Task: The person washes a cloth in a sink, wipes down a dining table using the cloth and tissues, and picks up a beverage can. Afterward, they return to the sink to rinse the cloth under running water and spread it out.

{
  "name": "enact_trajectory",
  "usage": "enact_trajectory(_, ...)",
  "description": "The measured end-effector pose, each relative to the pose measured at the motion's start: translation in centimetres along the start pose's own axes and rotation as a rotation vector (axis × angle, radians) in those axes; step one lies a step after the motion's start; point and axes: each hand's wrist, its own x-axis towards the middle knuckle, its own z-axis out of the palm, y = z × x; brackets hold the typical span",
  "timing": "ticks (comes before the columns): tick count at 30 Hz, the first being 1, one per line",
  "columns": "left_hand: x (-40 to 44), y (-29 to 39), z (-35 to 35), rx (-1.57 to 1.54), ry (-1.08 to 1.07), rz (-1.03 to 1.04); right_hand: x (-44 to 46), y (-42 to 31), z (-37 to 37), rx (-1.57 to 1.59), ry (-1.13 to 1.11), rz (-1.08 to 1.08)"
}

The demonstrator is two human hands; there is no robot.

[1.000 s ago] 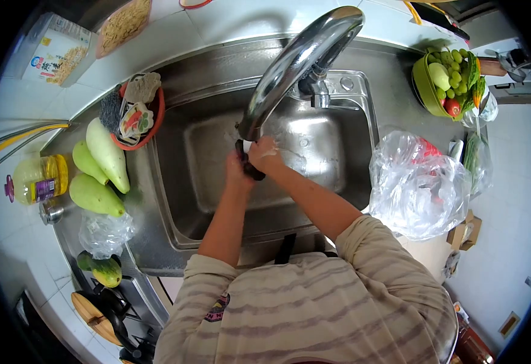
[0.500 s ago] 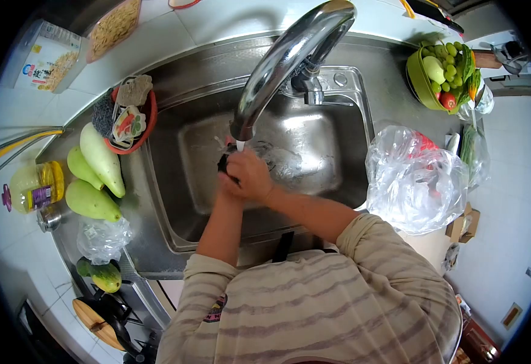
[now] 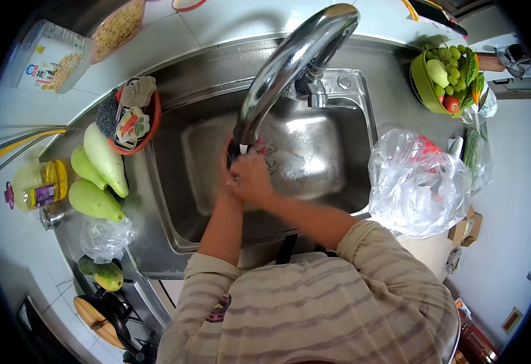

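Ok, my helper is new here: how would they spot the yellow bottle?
From the steel sink, go left past the pale green gourds. Just beyond is the bottle; its purple cap and label set it apart from the small jar beside it.

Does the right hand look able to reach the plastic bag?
Probably yes. The plastic bag lies beside the sink on the right hand's own side, with nothing tall seen between. That hand is close against the left under the faucet, so it would likely need to come away first.
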Motion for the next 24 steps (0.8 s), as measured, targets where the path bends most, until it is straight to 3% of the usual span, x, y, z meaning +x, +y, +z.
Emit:
enact_trajectory(1, -0.3, -0.5, -0.4, 0.008, 0.048, 0.073, 0.6, 0.4, 0.1, -0.048, -0.069, 0.089)
enact_trajectory(5, 1.4, -0.4, -2.5, -0.084, 0.149, -0.077, 3.0, 1.3, -0.1, -0.102, -0.142, 0.238)
enact_trajectory(7, 1.0, -0.4, -1.1, -0.111, 0.175, -0.12, 3.0, 0.7, 0.6, -0.005, 0.242, 0.363)
enact_trajectory(8, 0.6, -0.4, -0.4, -0.078, 0.188, -0.109, 2.8, 1.0, 0.7, -0.005, 0.243, 0.364)
enact_trajectory(10, 0.2, 0.3, -0.4, -0.043, 0.201, -0.102, 2.1, 1.9, 0.7, 0.191, 0.088, 0.203)
enact_trajectory(11, 0.6, 1.3, -1.5, -0.004, 0.018, -0.178, 1.1, 1.8, 0.8, 0.188, 0.092, 0.202)
enact_trajectory(13, 0.8, 1.4, -1.8, 0.028, -0.168, -0.253, -1.0, 0.1, 0.1, 0.052, 0.051, -0.182)
enact_trajectory(14, 0.7, 0.8, -1.8, 0.041, -0.112, -0.246, -0.8, 0.0, -0.5, 0.049, 0.049, -0.182)
enact_trajectory(16, 0.1, -0.3, -1.3, 0.073, 0.005, -0.229, 0.0, -0.2, -1.3, -0.103, -0.046, 0.081)
enact_trajectory(17, -0.2, -0.7, -1.0, 0.093, 0.065, -0.218, 1.1, 0.1, -2.0, -0.097, -0.046, 0.08)
enact_trajectory(19, -0.8, -1.4, -1.5, 0.113, 0.128, -0.204, 3.7, 1.2, -3.4, 0.095, -0.207, 0.575)
enact_trajectory(21, -0.7, -2.1, -2.9, -0.089, -0.198, -0.301, 4.2, 2.2, -3.0, 0.049, -0.191, 0.529)
enact_trajectory(22, -0.4, -1.8, -2.5, -0.087, -0.199, -0.299, 4.1, 3.2, -2.5, -0.003, -0.175, 0.488)
enact_trajectory(23, 0.0, -1.4, -2.1, -0.103, -0.042, -0.246, 4.1, 4.7, -2.1, -0.003, -0.176, 0.487)
enact_trajectory(24, 0.5, -1.0, -1.7, -0.119, 0.113, -0.192, 3.9, 7.0, -1.6, 0.103, -0.118, 0.253)
